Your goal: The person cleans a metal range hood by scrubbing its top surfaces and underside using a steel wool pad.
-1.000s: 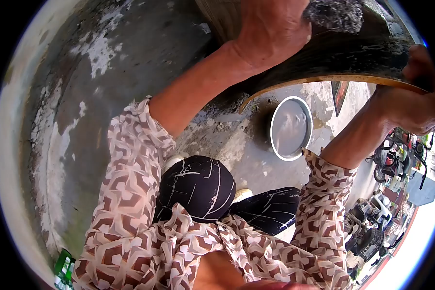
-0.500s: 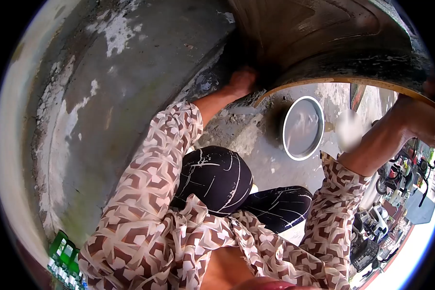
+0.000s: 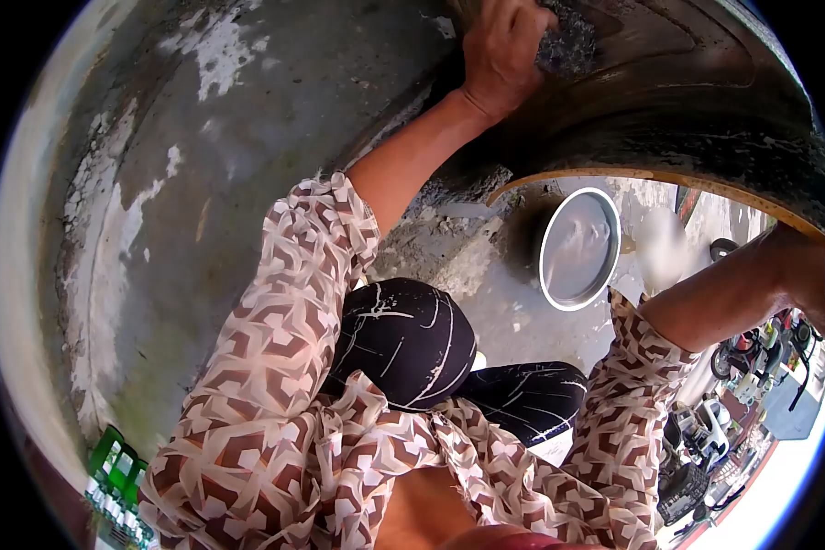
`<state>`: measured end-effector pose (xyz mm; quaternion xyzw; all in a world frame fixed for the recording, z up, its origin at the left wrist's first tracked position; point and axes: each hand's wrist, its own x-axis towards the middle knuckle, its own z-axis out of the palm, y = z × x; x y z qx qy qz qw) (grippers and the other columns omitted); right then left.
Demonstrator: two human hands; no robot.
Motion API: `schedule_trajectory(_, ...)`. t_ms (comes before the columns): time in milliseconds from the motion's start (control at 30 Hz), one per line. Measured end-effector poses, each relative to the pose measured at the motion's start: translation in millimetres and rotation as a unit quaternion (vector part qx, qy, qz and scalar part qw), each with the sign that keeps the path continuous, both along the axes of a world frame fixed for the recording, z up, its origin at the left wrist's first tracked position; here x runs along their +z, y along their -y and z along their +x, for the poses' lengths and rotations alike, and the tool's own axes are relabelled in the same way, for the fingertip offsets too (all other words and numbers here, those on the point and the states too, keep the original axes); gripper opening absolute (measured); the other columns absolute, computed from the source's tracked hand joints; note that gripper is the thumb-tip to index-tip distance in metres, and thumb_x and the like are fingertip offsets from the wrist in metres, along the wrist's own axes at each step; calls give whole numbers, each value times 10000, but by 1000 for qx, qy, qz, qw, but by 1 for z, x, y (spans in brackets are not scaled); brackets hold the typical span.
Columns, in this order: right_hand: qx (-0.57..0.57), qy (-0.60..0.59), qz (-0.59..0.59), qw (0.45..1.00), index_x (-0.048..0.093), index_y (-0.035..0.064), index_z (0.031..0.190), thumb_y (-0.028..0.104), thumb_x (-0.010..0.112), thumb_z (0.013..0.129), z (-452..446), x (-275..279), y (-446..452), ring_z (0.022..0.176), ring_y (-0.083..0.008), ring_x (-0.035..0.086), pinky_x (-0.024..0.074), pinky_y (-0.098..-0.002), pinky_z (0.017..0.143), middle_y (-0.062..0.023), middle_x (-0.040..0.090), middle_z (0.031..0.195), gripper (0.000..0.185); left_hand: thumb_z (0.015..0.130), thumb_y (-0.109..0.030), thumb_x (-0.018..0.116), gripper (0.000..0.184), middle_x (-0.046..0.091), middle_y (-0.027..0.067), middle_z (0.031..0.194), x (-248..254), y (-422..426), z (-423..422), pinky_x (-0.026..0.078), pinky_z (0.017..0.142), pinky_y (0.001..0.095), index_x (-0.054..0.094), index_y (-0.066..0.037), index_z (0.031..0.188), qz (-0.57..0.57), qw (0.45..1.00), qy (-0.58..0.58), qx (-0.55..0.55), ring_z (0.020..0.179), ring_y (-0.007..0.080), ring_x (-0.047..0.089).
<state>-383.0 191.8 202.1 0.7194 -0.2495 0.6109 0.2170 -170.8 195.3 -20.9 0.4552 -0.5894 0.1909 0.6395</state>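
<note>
My left hand (image 3: pixel 504 50) is closed around a grey wiry scouring pad (image 3: pixel 570 38) and presses it to the dark, wet inner wall of a large tilted pot (image 3: pixel 678 101). The pot's curved rim shows a yellowish-brown edge. My right hand (image 3: pixel 805 270) reaches the pot's rim at the far right of the view, where its fingers are hidden. Below the rim, a round metal basin (image 3: pixel 579 249) of cloudy water stands on the wet ground.
Stained concrete (image 3: pixel 247 183) with white patches lies to the left. Green bottle crates (image 3: pixel 115 467) stand at lower left. Parked motorbikes (image 3: pixel 706 435) fill the lower right. A blurred pale round shape (image 3: pixel 662 246) is right of the basin.
My left hand has moved up and right from the pot's lower shadowed edge to higher on its inner wall, bringing the scouring pad into sight. The rim has dropped slightly.
</note>
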Motion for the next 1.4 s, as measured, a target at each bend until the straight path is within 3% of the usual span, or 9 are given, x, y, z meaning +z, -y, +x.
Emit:
schedule_trajectory(200, 17, 7, -9, 1000, 600, 10, 634, 205, 362, 823, -2, 5, 1, 556, -183, 517, 435, -340, 592, -93, 517, 555, 361, 598, 116, 580, 391, 557, 129, 930, -129, -56, -12, 469, 735, 440, 574, -57, 949, 309, 947, -40, -81, 939, 378, 550)
schedule_trajectory(300, 19, 3, -12, 1000, 595, 8, 630, 200, 364, 818, -3, 4, -2, 560, -188, 520, 439, -346, 598, -97, 518, 558, 354, 684, 79, 572, 257, 600, 164, 931, -191, -54, -19, 476, 772, 440, 573, -33, 915, 514, 825, -213, -102, 954, 377, 581)
schedule_trajectory(400, 19, 1, -6, 1000, 590, 6, 627, 195, 366, 813, -3, 1, -1, 565, -193, 524, 444, -352, 604, -101, 519, 560, 348, 700, 71, 587, 204, 618, 190, 915, -94, -59, -10, 469, 784, 407, 569, -6, 889, 352, 878, -298, -126, 928, 385, 598)
schedule_trajectory(500, 20, 7, -6, 1000, 586, 4, 623, 191, 368, 808, -5, 0, -3, 570, -198, 527, 449, -357, 610, -105, 519, 562, 341, 699, 83, 688, 331, 613, 85, 879, -6, -45, 17, 470, 779, 316, 559, -34, 980, 86, 949, -296, -63, 841, 211, 602)
schedule_trajectory(567, 21, 8, -2, 1000, 583, 2, 621, 188, 370, 805, -5, -1, -4, 573, -201, 530, 452, -361, 614, -108, 519, 564, 337, 700, 110, 637, 352, 591, 116, 919, 31, -21, 40, 460, 805, 344, 534, -32, 1005, -47, 963, -260, -51, 865, 259, 588)
schedule_trajectory(633, 19, 9, -3, 1000, 580, 1, 618, 185, 371, 801, -6, -3, -7, 576, -205, 532, 455, -364, 617, -110, 520, 565, 333, 706, 121, 475, 386, 544, 202, 1032, 24, 5, 41, 429, 895, 415, 531, 15, 1073, 23, 978, -201, 50, 1001, 386, 527)
schedule_trajectory(733, 22, 12, -4, 1000, 575, -1, 615, 180, 373, 796, -10, -2, -7, 581, -210, 536, 460, -370, 623, -114, 520, 568, 326, 659, 130, 589, 374, 535, 149, 957, 1, 17, 31, 434, 839, 381, 521, -30, 991, -32, 988, -136, 60, 923, 333, 539)
schedule_trajectory(1067, 58, -9, -19, 998, 560, -9, 603, 164, 380, 780, -34, -2, -3, 597, -226, 547, 475, -388, 642, -128, 522, 575, 305, 570, 172, 544, 457, 500, 174, 998, -47, -30, -1, 410, 902, 398, 511, -20, 984, 141, 976, -143, -80, 1001, 391, 500)
schedule_trajectory(1400, 151, -71, -34, 985, 544, -16, 591, 149, 388, 764, -85, 6, -7, 612, -242, 559, 490, -407, 661, -141, 524, 583, 285, 708, 127, 570, 414, 506, 167, 1067, 5, -14, 36, 418, 916, 366, 500, -15, 1090, -15, 961, -275, -17, 1001, 329, 520)
